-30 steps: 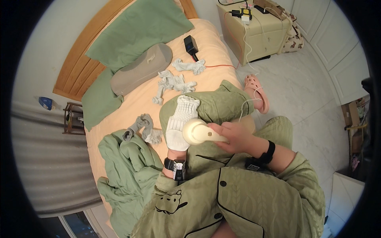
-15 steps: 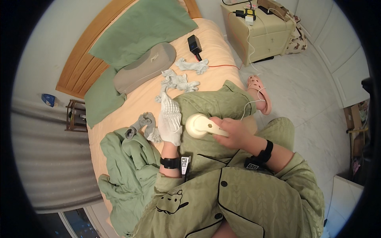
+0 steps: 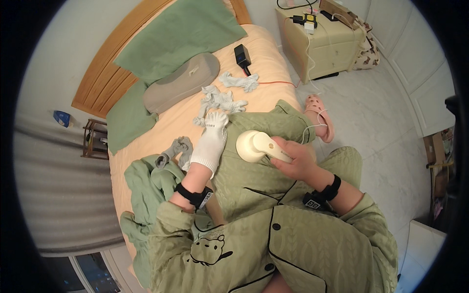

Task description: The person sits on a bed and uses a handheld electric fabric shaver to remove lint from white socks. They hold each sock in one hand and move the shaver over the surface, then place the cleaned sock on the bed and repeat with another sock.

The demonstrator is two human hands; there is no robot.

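My left hand point(image 3: 209, 141) is inside a white sock point(image 3: 208, 149) pulled over it down to the wrist. The cloth hides its fingers; the sock's toe end looks bunched. In my right hand point(image 3: 299, 160) is a cream fabric shaver point(image 3: 251, 145) with a round head, gripped by its handle. The shaver's head is over my green pajama leg point(image 3: 264, 122), just right of the sock and apart from it. From the shaver a white cord point(image 3: 309, 128) runs off toward the bedside cabinet. A grey sock point(image 3: 177, 150) lies on the bed left of my sock-covered hand.
Several crumpled light-grey socks point(image 3: 217, 100) lie ahead on the peach bedsheet point(image 3: 266, 49). Near them sits a black box-shaped device point(image 3: 242, 56) with a red cable. Green cloth point(image 3: 151, 195) is heaped at left. A bedside cabinet point(image 3: 325, 49) holds plugs and cables.
My left hand has turned over and tilted, its forearm swinging outward to the left, so another side of the sock shows. The fabric shaver has moved slightly right and turned in my right hand.
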